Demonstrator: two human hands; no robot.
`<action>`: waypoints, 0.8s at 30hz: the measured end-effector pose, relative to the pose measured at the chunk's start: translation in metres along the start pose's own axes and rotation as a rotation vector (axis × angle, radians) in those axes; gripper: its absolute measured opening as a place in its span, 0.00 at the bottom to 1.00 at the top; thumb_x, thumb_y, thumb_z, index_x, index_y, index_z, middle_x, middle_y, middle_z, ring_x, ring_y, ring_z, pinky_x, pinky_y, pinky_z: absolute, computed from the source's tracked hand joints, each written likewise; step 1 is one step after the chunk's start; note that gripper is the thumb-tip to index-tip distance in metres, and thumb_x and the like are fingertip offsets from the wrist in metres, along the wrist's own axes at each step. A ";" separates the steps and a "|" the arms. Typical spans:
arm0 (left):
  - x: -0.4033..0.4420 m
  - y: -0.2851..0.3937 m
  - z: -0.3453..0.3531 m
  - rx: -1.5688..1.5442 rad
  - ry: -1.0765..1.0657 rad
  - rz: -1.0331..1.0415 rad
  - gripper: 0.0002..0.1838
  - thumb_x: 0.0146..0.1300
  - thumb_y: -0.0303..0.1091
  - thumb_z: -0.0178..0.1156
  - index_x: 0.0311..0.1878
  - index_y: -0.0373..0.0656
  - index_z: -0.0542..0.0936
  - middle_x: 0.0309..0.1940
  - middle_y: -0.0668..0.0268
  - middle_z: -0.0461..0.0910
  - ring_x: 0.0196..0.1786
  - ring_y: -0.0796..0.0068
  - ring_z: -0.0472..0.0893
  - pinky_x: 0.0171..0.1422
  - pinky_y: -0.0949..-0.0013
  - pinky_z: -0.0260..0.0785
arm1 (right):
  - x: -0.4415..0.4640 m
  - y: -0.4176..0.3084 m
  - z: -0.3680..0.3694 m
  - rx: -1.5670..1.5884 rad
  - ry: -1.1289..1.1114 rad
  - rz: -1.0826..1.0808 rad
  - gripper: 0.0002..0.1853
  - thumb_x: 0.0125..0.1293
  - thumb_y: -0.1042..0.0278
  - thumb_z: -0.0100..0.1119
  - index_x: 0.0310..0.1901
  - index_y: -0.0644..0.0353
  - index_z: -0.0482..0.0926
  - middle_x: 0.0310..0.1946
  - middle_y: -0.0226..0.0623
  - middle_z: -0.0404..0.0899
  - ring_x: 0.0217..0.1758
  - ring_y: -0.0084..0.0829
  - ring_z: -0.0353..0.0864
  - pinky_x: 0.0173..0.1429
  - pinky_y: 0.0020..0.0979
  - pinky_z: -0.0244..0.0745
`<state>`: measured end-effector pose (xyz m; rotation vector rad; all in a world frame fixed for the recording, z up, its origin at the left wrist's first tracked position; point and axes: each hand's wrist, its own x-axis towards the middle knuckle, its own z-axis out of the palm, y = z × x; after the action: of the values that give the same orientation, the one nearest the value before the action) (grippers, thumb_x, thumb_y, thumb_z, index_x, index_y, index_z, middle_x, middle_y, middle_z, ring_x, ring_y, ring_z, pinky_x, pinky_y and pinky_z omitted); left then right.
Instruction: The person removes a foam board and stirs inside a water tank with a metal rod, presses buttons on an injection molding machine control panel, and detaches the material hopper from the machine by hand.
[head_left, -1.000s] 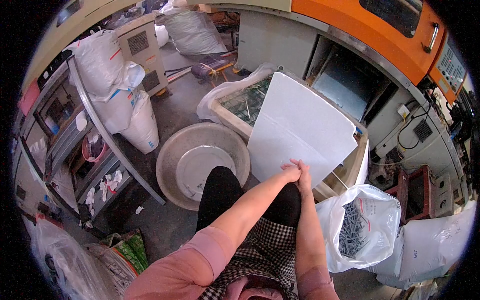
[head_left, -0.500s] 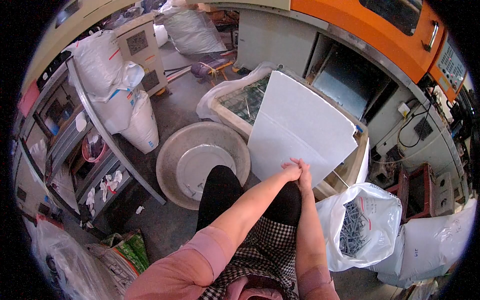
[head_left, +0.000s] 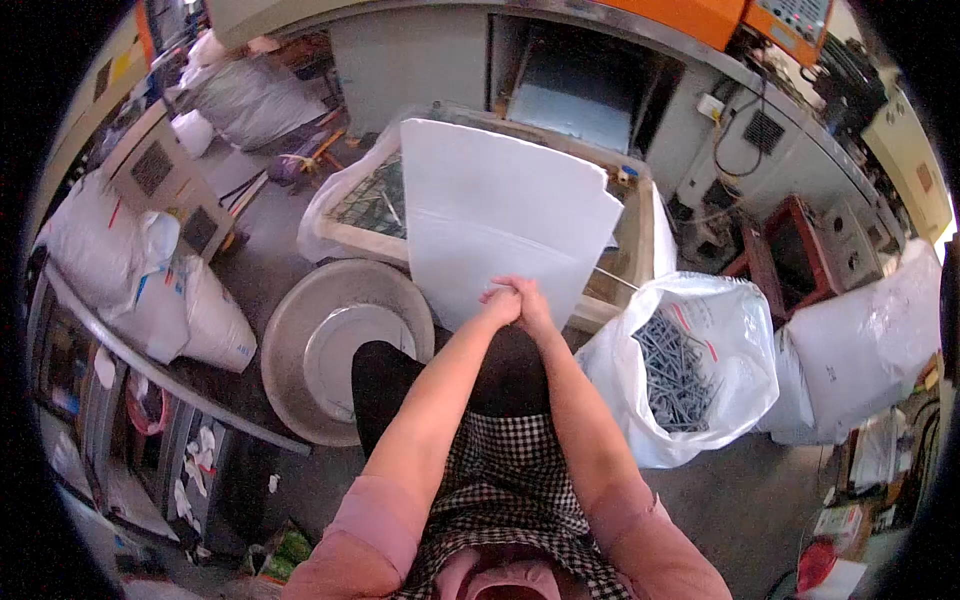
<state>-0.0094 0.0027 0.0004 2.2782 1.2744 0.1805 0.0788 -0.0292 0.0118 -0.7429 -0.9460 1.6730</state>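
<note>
Left hand (head_left: 501, 303) and right hand (head_left: 531, 302) are clasped together mid-frame, seemingly for rest, by the board (head_left: 495, 190); the bag (head_left: 745, 350), centre right, is placed within reach.

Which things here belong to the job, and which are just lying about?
Probably the job's, nearest the clasped hands:
flat white board
open white plastic bag
thin grey parts inside it

Apparently just lying about:
small white scrap on the floor
bulging translucent plastic sack at back
</note>
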 end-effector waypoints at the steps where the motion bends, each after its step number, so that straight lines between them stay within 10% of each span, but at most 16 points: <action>1: 0.002 -0.005 0.002 0.088 -0.002 0.032 0.24 0.63 0.39 0.35 0.57 0.37 0.66 0.53 0.46 0.70 0.49 0.49 0.74 0.44 0.40 0.65 | 0.001 0.001 0.000 0.004 0.021 -0.008 0.25 0.67 0.51 0.34 0.50 0.66 0.71 0.38 0.53 0.78 0.43 0.42 0.78 0.52 0.37 0.71; 8: 0.056 -0.083 0.069 0.284 0.036 -0.007 0.25 0.65 0.37 0.37 0.64 0.38 0.58 0.60 0.51 0.63 0.54 0.51 0.72 0.55 0.48 0.65 | 0.003 0.001 -0.005 0.107 0.073 0.069 0.23 0.66 0.52 0.44 0.54 0.63 0.69 0.43 0.53 0.74 0.45 0.41 0.77 0.52 0.39 0.71; 12: 0.016 -0.016 0.011 0.011 0.156 -0.015 0.23 0.65 0.38 0.41 0.62 0.40 0.61 0.58 0.49 0.64 0.53 0.50 0.72 0.55 0.51 0.65 | 0.004 -0.014 0.013 0.003 0.245 0.040 0.27 0.65 0.51 0.43 0.57 0.64 0.67 0.44 0.56 0.74 0.43 0.43 0.77 0.50 0.36 0.71; 17: -0.001 0.045 -0.032 -0.284 0.647 0.193 0.22 0.65 0.40 0.45 0.60 0.43 0.63 0.56 0.47 0.65 0.52 0.49 0.72 0.54 0.56 0.65 | -0.007 -0.076 0.031 -0.771 0.463 -0.253 0.31 0.60 0.57 0.54 0.63 0.60 0.59 0.51 0.55 0.69 0.53 0.40 0.72 0.57 0.34 0.66; 21: -0.007 0.066 -0.067 -0.992 0.382 -0.268 0.22 0.62 0.35 0.52 0.59 0.42 0.63 0.55 0.46 0.64 0.49 0.50 0.72 0.51 0.59 0.67 | -0.029 -0.151 0.018 -1.247 0.380 -0.378 0.33 0.58 0.59 0.57 0.63 0.61 0.58 0.53 0.56 0.66 0.54 0.49 0.70 0.59 0.38 0.64; 24: 0.025 0.036 -0.063 -0.553 0.634 0.031 0.33 0.55 0.32 0.60 0.62 0.37 0.58 0.48 0.54 0.68 0.40 0.60 0.76 0.46 0.58 0.70 | -0.037 -0.196 -0.001 -1.499 0.389 -0.532 0.36 0.56 0.61 0.59 0.64 0.60 0.56 0.53 0.56 0.65 0.55 0.53 0.68 0.60 0.40 0.63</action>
<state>0.0090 0.0315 0.0693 1.8020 1.2605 1.1839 0.1828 -0.0334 0.1818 -1.4887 -1.8355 0.0935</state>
